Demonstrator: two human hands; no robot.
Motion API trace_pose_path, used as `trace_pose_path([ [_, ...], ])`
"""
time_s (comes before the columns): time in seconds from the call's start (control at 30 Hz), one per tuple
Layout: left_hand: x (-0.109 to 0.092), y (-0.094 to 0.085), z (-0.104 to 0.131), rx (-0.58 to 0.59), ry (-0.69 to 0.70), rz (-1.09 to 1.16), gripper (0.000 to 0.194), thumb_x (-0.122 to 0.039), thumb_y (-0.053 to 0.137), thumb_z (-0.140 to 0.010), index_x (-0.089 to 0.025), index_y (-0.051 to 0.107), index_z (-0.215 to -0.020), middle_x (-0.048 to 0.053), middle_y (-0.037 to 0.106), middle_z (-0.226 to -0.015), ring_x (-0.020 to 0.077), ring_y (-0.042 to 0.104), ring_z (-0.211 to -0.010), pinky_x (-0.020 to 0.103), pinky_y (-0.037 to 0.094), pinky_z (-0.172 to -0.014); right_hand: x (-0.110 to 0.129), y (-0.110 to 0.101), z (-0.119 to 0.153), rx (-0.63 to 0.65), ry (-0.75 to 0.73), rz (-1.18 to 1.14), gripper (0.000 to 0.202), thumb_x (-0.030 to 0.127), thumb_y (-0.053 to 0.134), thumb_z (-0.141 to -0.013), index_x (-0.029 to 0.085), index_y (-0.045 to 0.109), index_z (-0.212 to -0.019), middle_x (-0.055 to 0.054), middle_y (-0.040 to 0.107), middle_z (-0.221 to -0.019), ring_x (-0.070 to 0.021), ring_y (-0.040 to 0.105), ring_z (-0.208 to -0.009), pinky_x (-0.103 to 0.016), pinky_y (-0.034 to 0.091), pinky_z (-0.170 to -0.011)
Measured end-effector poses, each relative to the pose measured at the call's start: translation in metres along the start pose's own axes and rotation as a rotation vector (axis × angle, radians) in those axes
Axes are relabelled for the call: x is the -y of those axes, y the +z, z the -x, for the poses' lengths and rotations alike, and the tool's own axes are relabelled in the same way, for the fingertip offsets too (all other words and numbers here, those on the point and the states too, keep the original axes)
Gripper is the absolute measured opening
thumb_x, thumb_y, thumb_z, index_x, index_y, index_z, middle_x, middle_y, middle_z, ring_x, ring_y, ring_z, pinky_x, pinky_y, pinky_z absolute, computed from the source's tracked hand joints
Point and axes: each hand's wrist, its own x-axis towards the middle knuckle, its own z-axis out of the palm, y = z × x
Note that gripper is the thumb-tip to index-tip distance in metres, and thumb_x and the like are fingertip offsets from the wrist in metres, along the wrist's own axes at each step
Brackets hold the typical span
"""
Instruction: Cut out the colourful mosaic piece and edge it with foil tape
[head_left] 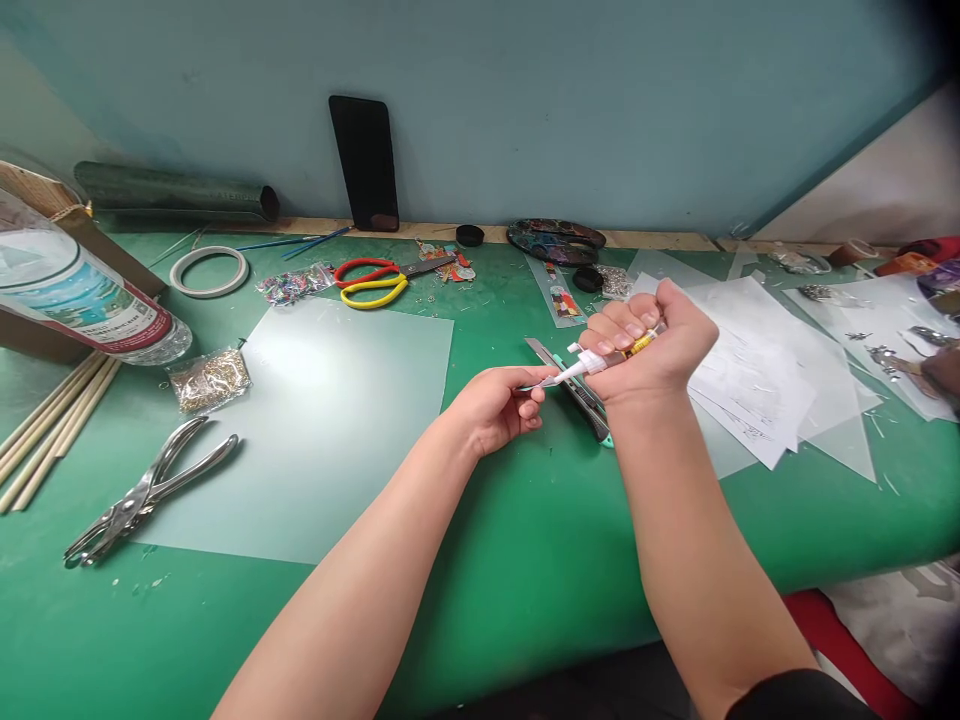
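White plastic tube (606, 360), its yellow print partly hidden by the fingers, sits in the right hand (652, 345). That hand is curled into a fist round it, thumb uppermost; the full wrap probably gives squeezing force and a steady nozzle (565, 375). Nozzle slants down and left, tip at the left fingertips.

Left hand (495, 410): thumb pressed toward curled fingers, pinching a small, thin piece (541, 383). Edge grip presumably leaves the outer part of the piece exposed to the tip. Contact between tip and piece: cannot tell, too small. Below the hands a cutter (589, 405) lies slantwise on the table (540, 560), likely set there for easy reach.

To the left, a metal punch (142, 495) rests partly on a translucent sheet (315, 430), handles apart. Bead packet (210, 378) lies at the sheet's left side. Scissors (375, 285) lie farther back, loops red and yellow.

Surface: smooth green, faintly glossy, pale flecks near the punch. Papers (757, 390) overlap clear sheets on the right.

Room: blue-green wall (525, 100) behind, wooden strip (652, 240) along its foot. Black phone (364, 165) leans nearly upright there, presumably propped. Bottle (82, 300) at left edge, above several dowels (56, 430).
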Motion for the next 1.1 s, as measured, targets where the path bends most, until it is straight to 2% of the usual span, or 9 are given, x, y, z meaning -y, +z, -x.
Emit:
trace_pose_path([
  [0.23,0.001,-0.002,-0.001,0.008,0.01,-0.022,0.019,-0.01,0.062,-0.079,-0.009,0.073,-0.094,-0.003,0.051,-0.06,0.004,0.035,-0.04,0.019,0.036,-0.046,-0.006,-0.014,-0.014,0.116,-0.046,0.053,0.056,0.053,0.059,-0.09,0.024,0.025,-0.056,0.008,0.019,-0.043,-0.0092,0.024,-0.033,-0.024,0.024,-0.032],
  [0.43,0.001,-0.001,-0.001,0.001,0.005,-0.005,0.016,-0.01,0.062,-0.08,-0.009,0.072,-0.092,-0.003,0.052,-0.059,0.0041,0.036,-0.04,0.019,0.035,-0.045,-0.006,-0.011,-0.011,0.049,-0.011,0.023,0.052,0.049,0.053,-0.093,0.024,0.026,-0.056,0.008,0.02,-0.043,-0.0086,0.022,-0.033,-0.024,0.023,-0.032],
  [0.6,0.0,-0.001,-0.002,0.0,0.001,-0.004,0.017,-0.009,0.062,-0.08,-0.009,0.073,-0.093,-0.003,0.052,-0.059,0.004,0.036,-0.04,0.019,0.036,-0.045,-0.009,-0.014,-0.016,0.092,-0.046,0.056,0.055,0.052,0.058,-0.09,0.024,0.024,-0.056,0.008,0.017,-0.044,-0.0092,0.022,-0.033,-0.025,0.022,-0.032],
  [0.8,0.0,-0.001,-0.002,0.004,0.001,-0.007,0.019,-0.01,0.063,-0.08,-0.009,0.074,-0.095,-0.003,0.051,-0.059,0.0039,0.036,-0.04,0.019,0.036,-0.045,-0.008,-0.016,-0.019,0.082,-0.044,0.096,0.054,0.051,0.053,-0.092,0.024,0.024,-0.055,0.008,0.015,-0.045,-0.01,0.021,-0.033,-0.025,0.022,-0.032],
  [0.87,0.0,-0.001,-0.002,0.003,0.003,-0.007,0.018,-0.01,0.063,-0.08,-0.009,0.073,-0.094,-0.003,0.051,-0.059,0.0038,0.036,-0.04,0.019,0.036,-0.046,-0.007,-0.013,-0.017,0.053,-0.025,0.075,0.053,0.049,0.051,-0.093,0.024,0.024,-0.056,0.008,0.015,-0.044,-0.0099,0.02,-0.032,-0.025,0.021,-0.031],
  [1.0,0.0,-0.001,-0.001,0.001,0.001,-0.011,0.017,-0.01,0.062,-0.08,-0.01,0.072,-0.093,-0.003,0.051,-0.059,0.0041,0.036,-0.04,0.019,0.036,-0.046,-0.002,-0.007,-0.013,-0.107,0.047,-0.116,0.047,0.041,0.047,-0.096,0.024,0.026,-0.058,0.009,0.02,-0.043,-0.0079,0.022,-0.032,-0.021,0.022,-0.031],
  [1.1,0.001,0.0,0.0,-0.014,0.032,-0.024,0.018,-0.011,0.063,-0.079,-0.01,0.073,-0.094,-0.003,0.051,-0.059,0.0045,0.037,-0.04,0.02,0.036,-0.046,0.003,-0.005,-0.016,-0.135,0.091,-0.27,0.043,0.037,0.045,-0.097,0.023,0.026,-0.061,0.009,0.025,-0.044,-0.0067,0.028,-0.033,-0.018,0.029,-0.032],
])
